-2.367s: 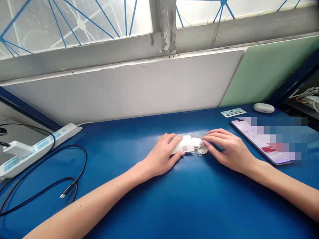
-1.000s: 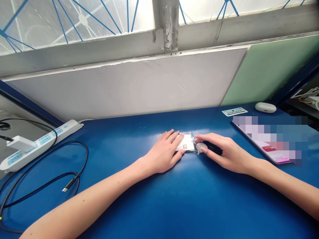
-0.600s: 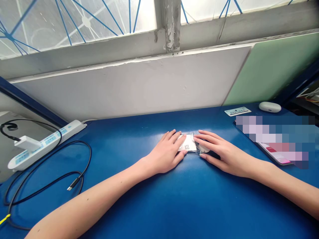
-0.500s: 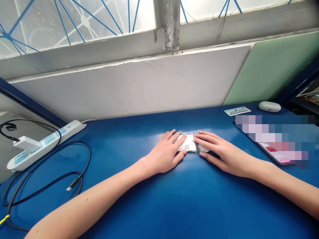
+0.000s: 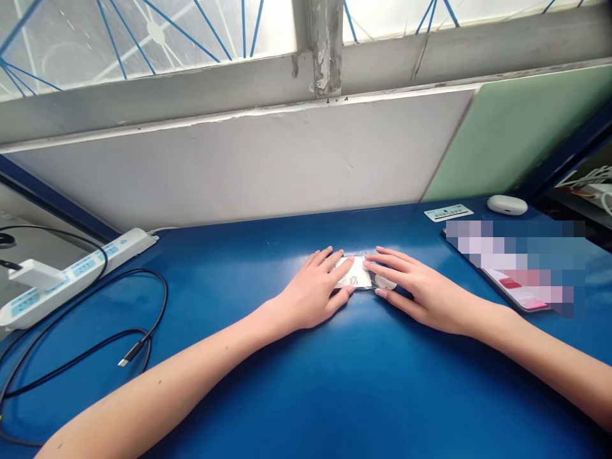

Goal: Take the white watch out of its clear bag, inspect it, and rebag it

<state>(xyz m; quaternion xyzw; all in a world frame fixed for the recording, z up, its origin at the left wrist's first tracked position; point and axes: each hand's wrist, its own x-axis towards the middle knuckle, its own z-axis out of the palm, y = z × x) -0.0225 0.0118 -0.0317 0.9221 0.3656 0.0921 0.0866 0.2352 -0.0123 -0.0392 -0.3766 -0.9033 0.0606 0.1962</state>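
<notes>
A small clear packet (image 5: 357, 275) with a white printed label lies flat on the blue table (image 5: 306, 382) near its middle. My left hand (image 5: 313, 293) rests flat on the packet's left end, fingers stretched out. My right hand (image 5: 414, 288) lies flat on the packet's right end, fingers spread, covering a small round white piece (image 5: 386, 284) beside the packet. Neither hand grips anything; both press down from above.
A phone (image 5: 507, 271) with a lit screen lies at the right, a white earbud case (image 5: 507, 204) and a small label card (image 5: 448, 212) behind it. At the left are a white power strip (image 5: 71, 277) and a looped black cable (image 5: 95, 347). A wall panel stands behind the table.
My right hand slid left from the round piece onto the packet's right end and flattened. My left hand stayed pressed on the packet, which now lies flatter.
</notes>
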